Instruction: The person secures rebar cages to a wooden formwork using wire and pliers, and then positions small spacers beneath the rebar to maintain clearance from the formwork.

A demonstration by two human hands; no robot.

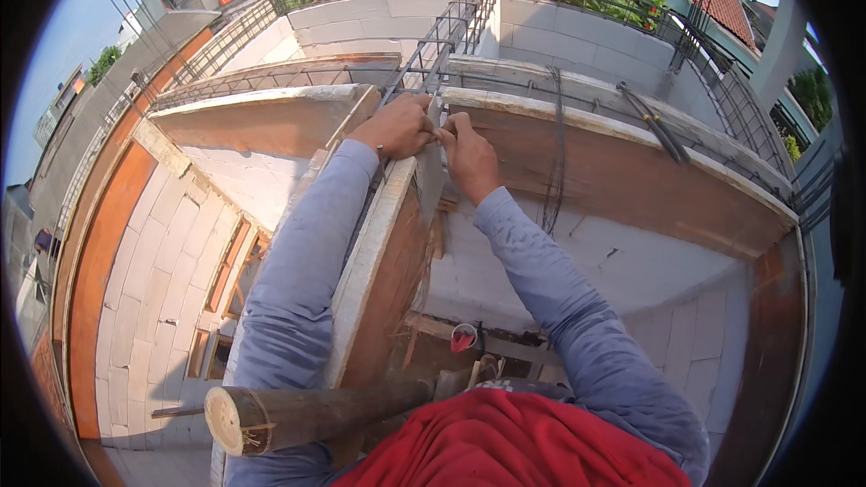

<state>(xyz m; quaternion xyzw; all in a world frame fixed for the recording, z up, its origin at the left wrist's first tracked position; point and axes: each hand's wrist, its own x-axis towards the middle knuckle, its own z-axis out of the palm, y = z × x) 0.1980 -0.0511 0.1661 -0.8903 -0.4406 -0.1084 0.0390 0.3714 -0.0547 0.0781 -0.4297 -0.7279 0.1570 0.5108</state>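
Observation:
My left hand (401, 128) and my right hand (471, 155) meet at the corner where the wooden formwork boards join. The fingers of both are pinched close together; what they hold, if anything, is too small to make out. A steel rebar cage (444, 43) runs away from me just beyond my fingers. Right of my right hand, a bundle of thin dark wire (557, 149) hangs over the formwork board (622, 162). Farther right, a pair of long-handled pincers (654, 122) lies across the board's top edge.
A thick bamboo pole (316, 415) crosses low in front of me, near my left forearm. Below are pale block walls (153, 280) and a small cup with something red (463, 337). Upright rebar (699, 9) rises at the far right, with open drops between the beams.

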